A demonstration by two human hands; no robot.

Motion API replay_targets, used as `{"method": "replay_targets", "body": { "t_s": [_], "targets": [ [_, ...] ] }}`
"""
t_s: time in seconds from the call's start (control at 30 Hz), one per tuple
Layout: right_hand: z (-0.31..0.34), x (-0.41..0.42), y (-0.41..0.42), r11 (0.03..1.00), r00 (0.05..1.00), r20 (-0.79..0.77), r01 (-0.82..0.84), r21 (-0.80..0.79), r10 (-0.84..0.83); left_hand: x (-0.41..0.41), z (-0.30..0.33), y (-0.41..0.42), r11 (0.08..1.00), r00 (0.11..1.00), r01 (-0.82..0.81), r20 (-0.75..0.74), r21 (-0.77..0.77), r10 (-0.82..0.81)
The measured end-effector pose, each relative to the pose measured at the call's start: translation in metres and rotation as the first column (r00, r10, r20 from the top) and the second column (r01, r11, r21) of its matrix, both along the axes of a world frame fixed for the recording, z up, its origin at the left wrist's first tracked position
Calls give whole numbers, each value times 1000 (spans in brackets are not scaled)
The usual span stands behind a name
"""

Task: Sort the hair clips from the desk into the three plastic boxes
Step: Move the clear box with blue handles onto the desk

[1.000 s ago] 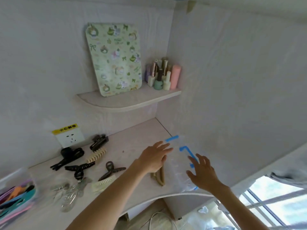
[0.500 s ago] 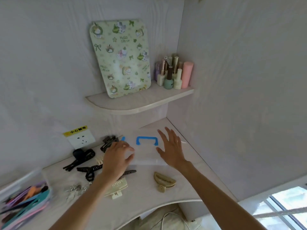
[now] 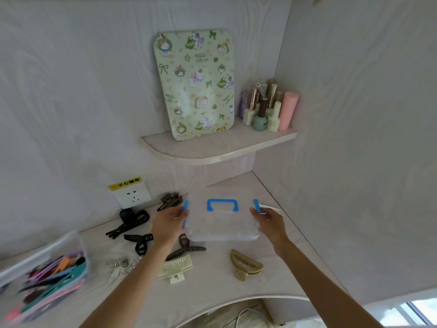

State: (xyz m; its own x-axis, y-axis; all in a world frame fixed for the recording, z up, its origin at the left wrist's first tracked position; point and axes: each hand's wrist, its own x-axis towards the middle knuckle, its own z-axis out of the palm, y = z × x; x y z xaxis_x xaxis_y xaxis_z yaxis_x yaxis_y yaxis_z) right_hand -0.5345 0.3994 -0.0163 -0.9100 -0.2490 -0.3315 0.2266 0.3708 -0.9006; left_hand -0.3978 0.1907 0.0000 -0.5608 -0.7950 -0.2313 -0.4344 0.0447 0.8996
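Both hands have spread apart since the last look and now clamp the clear plastic box (image 3: 221, 223) by its 2 short ends, over the back of the desk (image 3: 212, 287). Left hand (image 3: 166, 224) curls round the left blue latch, right hand (image 3: 269, 224) round the right one (fingertips blur through the plastic). Gold claw clip (image 3: 246, 265) and cream claw clip (image 3: 176, 268) lie nearer. At far left, an open box of coloured clips (image 3: 47, 275) is smeared and cut off.
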Motion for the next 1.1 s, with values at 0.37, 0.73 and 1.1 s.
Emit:
{"method": "replay_targets", "body": {
  "t_s": [0.37, 0.73, 1.1],
  "targets": [
    [-11, -25, 5, 994, 989, 122, -95, 53, 88, 25, -5, -3, 968, 995, 18, 95, -251, 7],
    [-45, -59, 16, 518, 739, -224, -192, 834, 635, 24, 1, 6, 429, 734, 678, 518, -597, -439],
    [-29, -40, 32, 596, 815, -210, -193, 780, 539, -1, 5, 6, 846, 984, 153, 157, -511, -82]
  ]
}}
